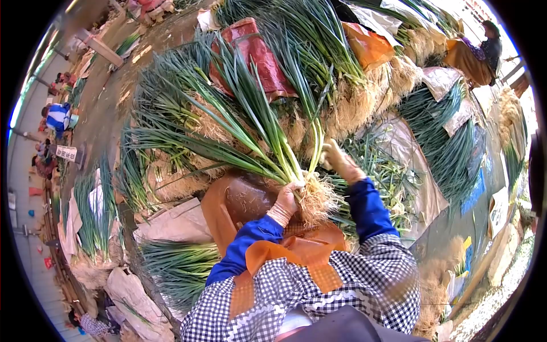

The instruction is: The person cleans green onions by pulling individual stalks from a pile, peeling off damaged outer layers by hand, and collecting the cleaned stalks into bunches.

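My left hand [286,200], in a pale glove, is wrapped round a bunch of green onions [279,149] just above their roots [314,199]. The long green leaves fan up and to the left, and the shaggy roots hang over my lap. Just right of the white stems is my right hand [340,162], also gloved, its fingers curled in beside the stalks. Whatever they pinch is too small to make out. Below the bunch, a brown and orange apron [231,199] covers my lap.
Heaped green onions [319,34] with bushy roots lie ahead, a red sheet [250,57] across part of them. To the right are loose trimmings [384,171] and another pile [444,137]. A bundle [176,265] lies at my left. Other people [487,51] sit farther off.
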### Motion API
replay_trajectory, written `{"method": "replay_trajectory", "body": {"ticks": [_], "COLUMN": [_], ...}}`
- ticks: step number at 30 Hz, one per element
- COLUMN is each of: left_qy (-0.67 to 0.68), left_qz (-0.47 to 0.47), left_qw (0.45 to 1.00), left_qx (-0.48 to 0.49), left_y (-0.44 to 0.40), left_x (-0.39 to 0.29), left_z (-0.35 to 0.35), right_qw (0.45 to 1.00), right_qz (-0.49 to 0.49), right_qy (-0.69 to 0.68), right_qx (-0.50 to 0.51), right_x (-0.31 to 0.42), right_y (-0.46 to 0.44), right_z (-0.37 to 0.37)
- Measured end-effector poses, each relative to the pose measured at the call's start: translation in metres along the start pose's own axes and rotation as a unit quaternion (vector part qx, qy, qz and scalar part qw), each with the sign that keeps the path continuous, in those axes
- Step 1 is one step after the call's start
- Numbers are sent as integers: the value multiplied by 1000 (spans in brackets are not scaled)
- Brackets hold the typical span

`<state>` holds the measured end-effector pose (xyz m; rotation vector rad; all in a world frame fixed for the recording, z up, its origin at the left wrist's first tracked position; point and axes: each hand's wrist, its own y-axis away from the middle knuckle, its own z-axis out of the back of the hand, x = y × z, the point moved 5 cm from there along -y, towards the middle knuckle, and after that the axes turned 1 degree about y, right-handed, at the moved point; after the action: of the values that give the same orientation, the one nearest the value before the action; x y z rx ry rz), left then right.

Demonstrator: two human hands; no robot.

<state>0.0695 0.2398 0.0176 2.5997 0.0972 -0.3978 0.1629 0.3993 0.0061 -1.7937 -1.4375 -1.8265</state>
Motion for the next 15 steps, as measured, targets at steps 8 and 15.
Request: {"method": "replay_trajectory", "body": {"ticks": [8, 15], "left_qy": [-221, -63], "left_qz": [111, -19], "left_qw": [968, 998], "left_qx": [-42, 13], "left_y": [11, 26], "left_x": [21, -1], "left_z": [46, 10], "right_qw": [957, 849], "right_qz": [101, 183], "right_qy": [-134, 236], "right_qx": [-237, -436], "right_x": [13, 9], "right_y": [-17, 5], "right_z": [-71, 19]}}
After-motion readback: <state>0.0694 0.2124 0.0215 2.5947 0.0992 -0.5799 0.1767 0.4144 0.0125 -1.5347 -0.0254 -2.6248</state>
